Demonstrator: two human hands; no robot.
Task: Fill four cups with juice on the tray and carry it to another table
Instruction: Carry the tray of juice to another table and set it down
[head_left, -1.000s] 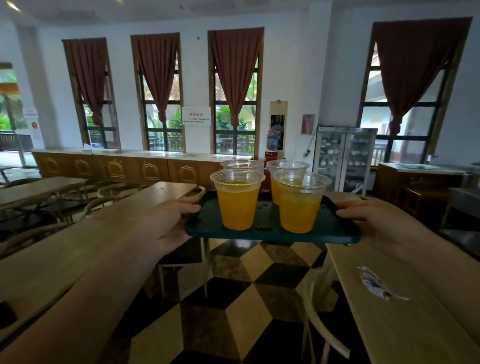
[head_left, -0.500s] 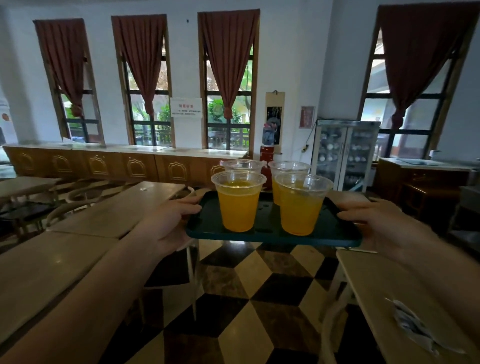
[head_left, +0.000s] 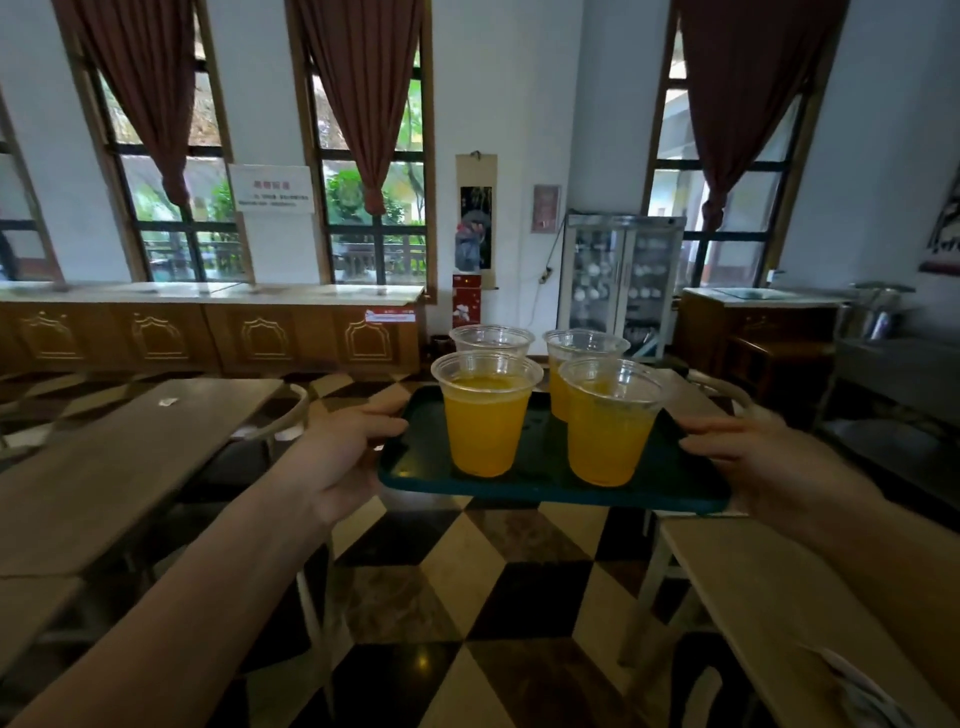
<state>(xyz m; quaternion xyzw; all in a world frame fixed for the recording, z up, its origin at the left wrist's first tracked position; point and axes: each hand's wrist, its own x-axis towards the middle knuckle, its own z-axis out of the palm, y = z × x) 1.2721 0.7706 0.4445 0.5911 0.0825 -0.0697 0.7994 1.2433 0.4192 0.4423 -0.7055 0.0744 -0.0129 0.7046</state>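
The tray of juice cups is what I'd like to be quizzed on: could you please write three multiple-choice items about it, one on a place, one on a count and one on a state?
1. Where is the tray?
A. on the left table
B. held in the air above the chequered floor
C. on the wooden counter

2. How many cups stand on the tray?
A. two
B. three
C. four

3. How do the hands hold the tray?
A. the left hand and the right hand each grip one short end
B. one hand carries it from beneath the middle
C. both hands hang free

Answers:
1 B: floor tiles show beneath the tray.
2 C: two near cups and two behind.
3 A: a hand wraps each end.
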